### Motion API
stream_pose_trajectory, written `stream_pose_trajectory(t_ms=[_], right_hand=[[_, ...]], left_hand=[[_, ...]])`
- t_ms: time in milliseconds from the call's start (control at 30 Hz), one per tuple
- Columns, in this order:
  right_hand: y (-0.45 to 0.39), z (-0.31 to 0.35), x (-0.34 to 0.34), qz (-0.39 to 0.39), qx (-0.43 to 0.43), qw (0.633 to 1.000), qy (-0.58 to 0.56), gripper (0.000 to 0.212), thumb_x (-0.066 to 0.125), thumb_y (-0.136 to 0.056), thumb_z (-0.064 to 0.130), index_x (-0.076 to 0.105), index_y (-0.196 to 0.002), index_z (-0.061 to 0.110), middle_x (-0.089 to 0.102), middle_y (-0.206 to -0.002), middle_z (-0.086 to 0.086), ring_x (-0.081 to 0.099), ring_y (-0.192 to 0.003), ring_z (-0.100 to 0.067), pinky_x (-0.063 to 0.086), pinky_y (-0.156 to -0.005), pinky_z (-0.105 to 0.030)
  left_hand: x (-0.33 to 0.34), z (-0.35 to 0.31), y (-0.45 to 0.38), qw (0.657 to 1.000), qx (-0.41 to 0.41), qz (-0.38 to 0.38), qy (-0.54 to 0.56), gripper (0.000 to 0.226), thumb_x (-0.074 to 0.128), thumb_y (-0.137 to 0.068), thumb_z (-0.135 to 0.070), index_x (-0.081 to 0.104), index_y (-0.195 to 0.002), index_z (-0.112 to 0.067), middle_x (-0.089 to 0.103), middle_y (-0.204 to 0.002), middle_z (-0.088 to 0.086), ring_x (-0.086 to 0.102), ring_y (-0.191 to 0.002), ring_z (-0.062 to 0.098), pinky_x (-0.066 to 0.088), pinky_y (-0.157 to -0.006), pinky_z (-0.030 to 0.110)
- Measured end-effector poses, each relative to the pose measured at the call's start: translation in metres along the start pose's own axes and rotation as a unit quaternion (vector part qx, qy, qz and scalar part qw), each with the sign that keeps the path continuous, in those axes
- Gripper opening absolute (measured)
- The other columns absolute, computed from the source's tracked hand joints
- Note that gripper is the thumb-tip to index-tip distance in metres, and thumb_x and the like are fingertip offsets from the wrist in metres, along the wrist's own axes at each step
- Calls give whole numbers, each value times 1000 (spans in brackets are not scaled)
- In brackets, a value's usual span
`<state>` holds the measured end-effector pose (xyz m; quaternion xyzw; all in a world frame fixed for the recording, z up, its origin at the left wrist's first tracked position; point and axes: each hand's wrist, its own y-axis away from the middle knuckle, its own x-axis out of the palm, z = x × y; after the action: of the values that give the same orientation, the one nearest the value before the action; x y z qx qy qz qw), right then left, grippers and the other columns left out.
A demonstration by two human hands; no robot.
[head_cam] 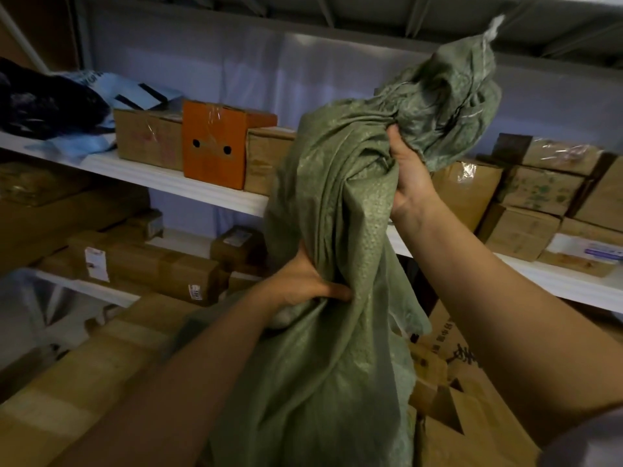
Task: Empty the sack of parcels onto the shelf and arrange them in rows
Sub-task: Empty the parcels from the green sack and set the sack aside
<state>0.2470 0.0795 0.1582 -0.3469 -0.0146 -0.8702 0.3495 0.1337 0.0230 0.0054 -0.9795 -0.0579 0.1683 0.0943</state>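
- Right now, a person is holding a big green sack [330, 230] up in front of a white shelf [175, 178].
- The sack is hanging long and floppy, from high up near the top right all the way down to the bottom of the view.
- The right hand [409, 176] is gripping the sack up high, with the fingers curled tight around a scrunched bunch of the cloth.
- Above that hand, the top end of the sack is flopping over in a crumpled lump, with a bit of white fringe at its tip.
- The left hand [303, 281] is grabbing the sack lower down, near the middle of the view. Its thumb is pressing flat on the cloth and the other fingers are tucked into the folds, so I cannot tell how they are sitting.
- Both arms are reaching forward and up from the bottom of the view.
- An orange box [215, 146] with two round holes is standing on the shelf, just left of the sack.
- Brown boxes [148, 138] are sitting on both sides of the orange box, touching it.
- A white and blue mail bag [135, 92] is lying on top of the brown box on the left.
- More brown boxes are sitting stacked on the shelf at the right [539, 193], partly behind the sack.
- A lower shelf is holding long brown boxes with white labels [145, 264].
- Down below, more big cardboard boxes [472, 416] are sitting under and beside the sack.
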Motion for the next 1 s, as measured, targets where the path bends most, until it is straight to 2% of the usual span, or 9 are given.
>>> stream_pose_trajectory(t_ms=[100, 200, 300, 400, 500, 667, 767, 900, 1000], right_hand=[[5, 0, -2, -6, 25, 1000, 6, 50, 37, -99, 43, 56, -114, -1, 62, -116, -21, 58, -105, -35, 46, -80, -48], [9, 0, -5, -21, 41, 999, 0, 55, 38, -99, 45, 49, -131, 2, 54, -130, -18, 52, -116, -31, 46, -78, -46], [8, 0, -9, -20, 40, 999, -4, 57, 39, -98, 45, 47, -134, 2, 51, -134, -18, 50, -119, -33, 45, -81, -48], [2, 3, -13, -16, 17, 1000, -10, 55, 38, -98, 44, 49, -132, 2, 59, -125, -17, 58, -107, -35, 49, -79, -49], [-4, 0, -13, -11, 4, 1000, -7, 52, 38, -98, 44, 54, -126, 3, 64, -110, -19, 61, -99, -33, 50, -79, -47], [-10, -3, 7, 32, -16, 999, -14, 46, 36, -100, 44, 60, -105, 5, 66, -114, -10, 62, -93, -31, 51, -81, -46], [-19, 7, 11, 50, -42, 998, -26, 43, 38, -101, 41, 59, -113, 5, 62, -120, -17, 57, -108, -35, 43, -97, -49], [-22, 4, -2, 63, -31, 997, -29, 46, 37, -100, 42, 56, -121, 6, 62, -119, -19, 56, -115, -35, 42, -101, -50], [-21, -1, -9, 54, -17, 998, -18, 48, 33, -100, 46, 60, -112, 7, 72, -99, -17, 70, -93, -32, 54, -85, -48]], left_hand=[[24, -1, 3, 999, -16, 26, 26, 110, 91, -50, -22, 33, -143, -14, 49, -137, -3, 47, -128, 13, 40, -102, 23], [37, -9, 9, 999, -25, -16, 40, 75, 85, -63, -7, 51, -129, -14, 59, -117, -7, 55, -111, 9, 41, -88, 20], [25, -4, 4, 994, -73, -67, 44, 58, 80, -68, -15, 58, -122, -10, 62, -115, 1, 56, -107, 17, 42, -93, 27], [-13, 2, -4, 983, -89, -144, -71, 61, 70, -64, -39, 62, -116, -9, 63, -119, 12, 58, -111, 28, 45, -100, 40], [-64, -21, -9, 939, -70, -282, -185, 28, 45, -94, -17, 55, -118, -6, 58, -121, 20, 53, -114, 36, 41, -98, 41], [-118, -104, -2, 841, 55, -474, -257, 35, 32, -101, -26, 42, -131, -12, 50, -128, 18, 48, -119, 32, 36, -92, 36], [-133, -123, 1, 780, 136, -498, -353, 36, 33, -99, -27, 45, -125, -6, 49, -124, 20, 50, -112, 33, 36, -85, 37], [-142, -109, 1, 742, 192, -466, -442, 27, 40, -95, -20, 50, -114, -3, 47, -119, 19, 49, -103, 32, 27, -71, 29], [-144, -121, -1, 739, 202, -447, -462, 28, 44, -91, -5, 49, -118, 1, 46, -124, 23, 47, -111, 36, 36, -80, 36]])
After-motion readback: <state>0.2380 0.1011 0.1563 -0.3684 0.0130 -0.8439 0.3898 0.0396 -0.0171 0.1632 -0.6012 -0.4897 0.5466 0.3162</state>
